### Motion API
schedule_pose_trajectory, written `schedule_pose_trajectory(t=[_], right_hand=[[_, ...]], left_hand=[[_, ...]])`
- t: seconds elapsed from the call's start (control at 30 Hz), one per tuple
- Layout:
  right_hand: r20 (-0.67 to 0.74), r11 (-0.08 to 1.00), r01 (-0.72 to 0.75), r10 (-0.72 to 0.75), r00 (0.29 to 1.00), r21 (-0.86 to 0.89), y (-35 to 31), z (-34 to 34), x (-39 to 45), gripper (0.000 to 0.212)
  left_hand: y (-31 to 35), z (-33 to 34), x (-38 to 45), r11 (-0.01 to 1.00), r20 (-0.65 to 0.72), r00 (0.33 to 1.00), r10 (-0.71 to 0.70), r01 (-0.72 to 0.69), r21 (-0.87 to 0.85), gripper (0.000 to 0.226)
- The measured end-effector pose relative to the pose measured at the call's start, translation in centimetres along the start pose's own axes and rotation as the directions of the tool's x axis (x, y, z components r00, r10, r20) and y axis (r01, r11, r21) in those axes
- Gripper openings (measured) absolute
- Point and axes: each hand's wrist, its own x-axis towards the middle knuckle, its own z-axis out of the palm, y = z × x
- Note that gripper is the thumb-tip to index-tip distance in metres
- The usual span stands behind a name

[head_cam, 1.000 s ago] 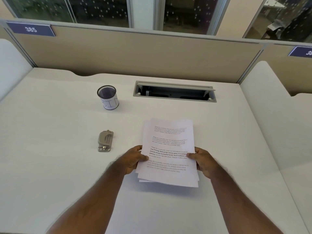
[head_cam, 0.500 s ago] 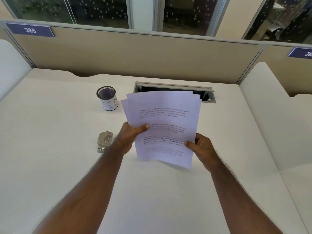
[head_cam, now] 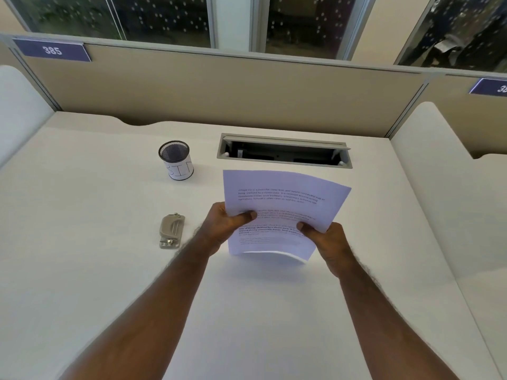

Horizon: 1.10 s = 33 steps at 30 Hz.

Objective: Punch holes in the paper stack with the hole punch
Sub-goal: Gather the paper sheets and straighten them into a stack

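A stack of white printed paper point(head_cam: 282, 193) stands nearly upright above the desk, its bottom edge close to the surface and its top bowed. My left hand point(head_cam: 223, 224) grips the stack's left edge, thumb across the front. Along the right edge my right hand point(head_cam: 327, 242) holds it the same way. The small grey metal hole punch point(head_cam: 171, 231) lies flat on the desk, a short way left of my left hand, untouched.
A black mesh pen cup point(head_cam: 176, 163) with a white label stands behind the punch. An open cable tray point(head_cam: 284, 151) is set into the white desk point(head_cam: 82, 270) at the back. Beige partition panels point(head_cam: 219, 91) close off the rear and sides.
The paper stack was lifted off the desk, raised upright in both hands, then lowered so its sheets line up more evenly. The hole punch has stayed put.
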Motion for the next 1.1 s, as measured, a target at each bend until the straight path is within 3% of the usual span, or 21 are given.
schedule_pose_trajectory(t=[0.1,0.27,0.37,0.53,0.57,0.63,0.7,0.83,0.93,1.0,1.1], right_hand=[[0.018,0.999,0.035,-0.035,0.999,0.011,-0.2,0.0,0.1,0.016],[0.015,1.000,0.012,-0.012,1.000,-0.026,0.5,0.3,-0.2,0.014],[0.012,0.999,0.032,-0.031,0.999,-0.040,0.4,0.0,0.2,0.013],[-0.027,0.994,-0.013,0.010,1.000,-0.105,1.4,-0.1,0.0,0.010],[-0.052,0.992,0.001,-0.008,0.999,-0.127,1.6,-0.1,-0.2,0.016],[-0.130,0.988,-0.020,-0.001,0.992,-0.154,2.2,-0.1,-0.6,0.051],[-0.209,0.991,-0.126,0.115,0.971,-0.037,3.1,0.1,-1.4,0.080],[-0.020,0.942,-0.267,0.276,0.961,0.203,4.5,0.5,-2.4,0.049],[0.082,0.842,-0.311,0.308,0.948,0.441,4.9,0.9,-2.1,0.036],[0.065,0.845,-0.264,0.264,0.962,0.464,4.8,0.7,-1.6,0.034],[0.020,0.912,-0.185,0.191,0.981,0.365,4.2,-0.8,-1.1,0.028]], left_hand=[[0.4,0.1,0.2,0.998,0.006,0.999,0.047,-0.047,-0.034,0.038],[-0.5,0.4,-0.1,0.998,-0.016,1.000,0.019,-0.018,0.057,0.022],[-0.5,0.5,0.0,0.998,-0.019,0.999,0.044,-0.043,0.055,0.027],[-1.4,0.9,0.1,0.998,-0.110,0.993,-0.030,0.036,0.049,0.024],[-1.4,0.9,0.1,0.999,-0.132,0.990,-0.042,0.044,0.012,0.027],[-1.4,0.8,0.0,0.993,-0.168,0.984,-0.061,0.044,-0.107,0.030],[-1.4,0.6,0.0,0.969,-0.181,0.981,-0.074,0.028,-0.246,0.032],[-1.8,1.0,0.0,0.874,-0.164,0.979,-0.118,0.024,-0.486,0.041],[-2.6,1.4,-0.1,0.836,-0.144,0.972,-0.184,0.078,-0.543,0.043],[-2.8,1.0,-0.2,0.834,-0.134,0.967,-0.215,0.110,-0.541,0.039],[-1.9,-1.1,0.3,0.836,-0.171,0.956,-0.237,0.111,-0.538,0.024]])
